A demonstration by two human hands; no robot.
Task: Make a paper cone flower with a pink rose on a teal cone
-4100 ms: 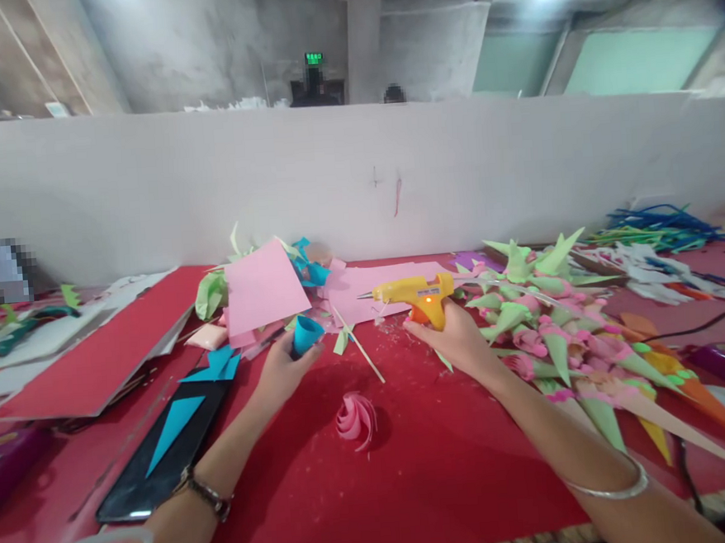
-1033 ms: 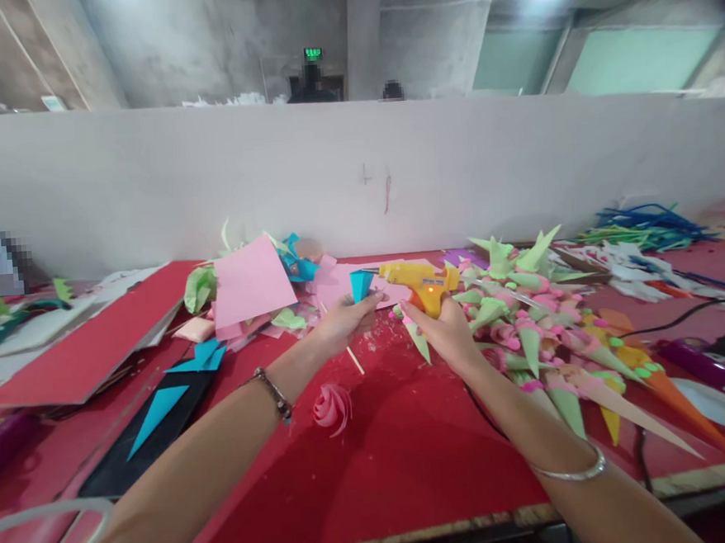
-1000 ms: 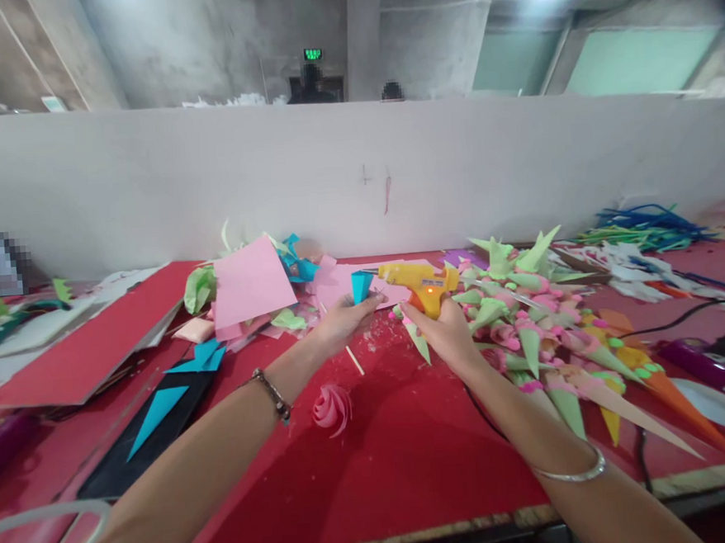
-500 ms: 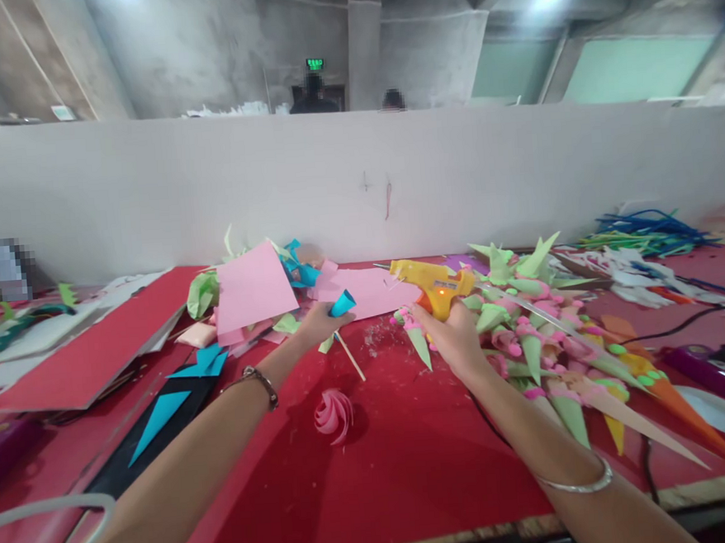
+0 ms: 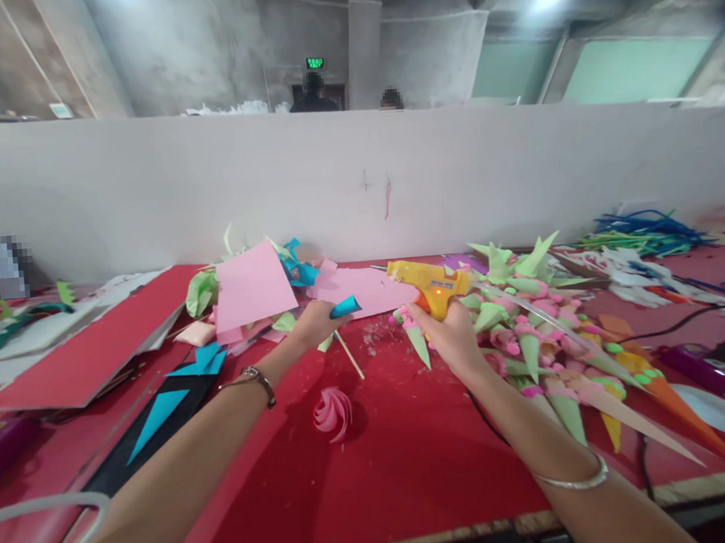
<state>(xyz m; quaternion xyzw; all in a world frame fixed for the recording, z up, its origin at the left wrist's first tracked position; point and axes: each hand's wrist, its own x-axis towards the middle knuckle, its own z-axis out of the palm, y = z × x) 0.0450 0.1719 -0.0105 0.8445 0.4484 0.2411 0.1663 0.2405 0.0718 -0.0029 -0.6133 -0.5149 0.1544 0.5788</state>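
Observation:
Closed around a small blue paper cone [image 5: 345, 307], my left hand [image 5: 314, 323] is just above the red table near the middle. My right hand [image 5: 447, 328] grips a yellow hot glue gun [image 5: 430, 280], whose nozzle points left above a pink sheet [image 5: 364, 291]. An orange light glows on the gun's side. Below my left hand lies a thin wooden stick [image 5: 349, 355]. Closer to me sits a pink swirled paper piece [image 5: 333, 414]. Blue paper triangles [image 5: 157, 420] rest on a black strip at the left.
Many small paper cones [image 5: 529, 351] in green, pink and orange are heaped at the right. A red board [image 5: 88, 348] lies at the left. Purple power strips [image 5: 710, 367] with cables sit on both sides. A white partition [image 5: 207, 183] closes off the back.
The blue cone in my left hand has tipped over from pointing up to pointing more sideways, to the right. My right hand and the glue gun have barely moved.

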